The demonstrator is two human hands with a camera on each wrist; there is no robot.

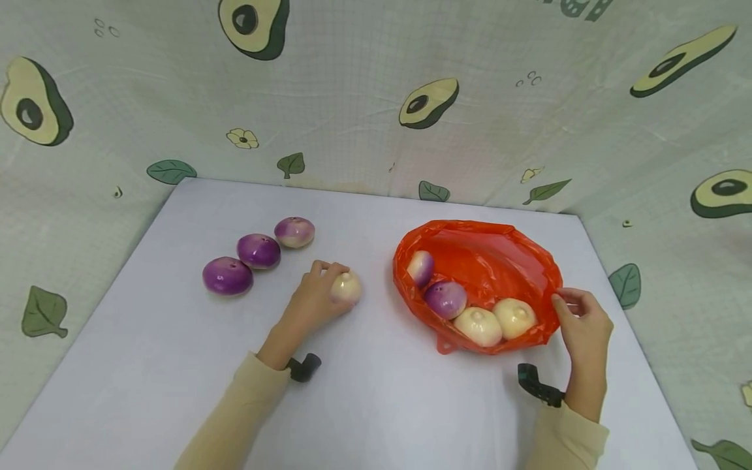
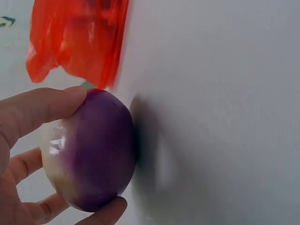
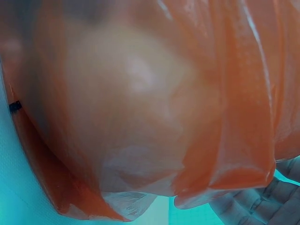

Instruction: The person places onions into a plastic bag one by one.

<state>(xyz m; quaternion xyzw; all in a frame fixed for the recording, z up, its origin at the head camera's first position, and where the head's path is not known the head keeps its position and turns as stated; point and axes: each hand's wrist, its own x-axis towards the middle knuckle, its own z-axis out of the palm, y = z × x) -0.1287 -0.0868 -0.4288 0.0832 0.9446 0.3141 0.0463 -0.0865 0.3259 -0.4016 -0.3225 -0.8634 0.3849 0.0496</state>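
My left hand (image 1: 313, 297) grips a purple-and-white turnip (image 1: 346, 288) between thumb and fingers, left of the red plastic bag (image 1: 490, 251). In the left wrist view, this turnip (image 2: 105, 150) shows its purple side close over the table, its pale side towards the palm. My right hand (image 1: 587, 329) pinches the bag's right rim between thumb and fingers. Several turnips lie inside the wide-mouthed bag, among them a pale one (image 1: 514, 318) and a purple one (image 1: 446, 299). Through the bag wall (image 3: 243, 117), the right wrist view shows a blurred pale turnip; finger parts (image 3: 262, 204) appear below.
Three purple turnips lie to the left on the white table (image 1: 382, 405): one nearest (image 1: 228, 275), one in the middle (image 1: 258, 251) and one farthest back (image 1: 295, 232). A cloth with avocado prints (image 1: 352, 98) hangs behind the table.
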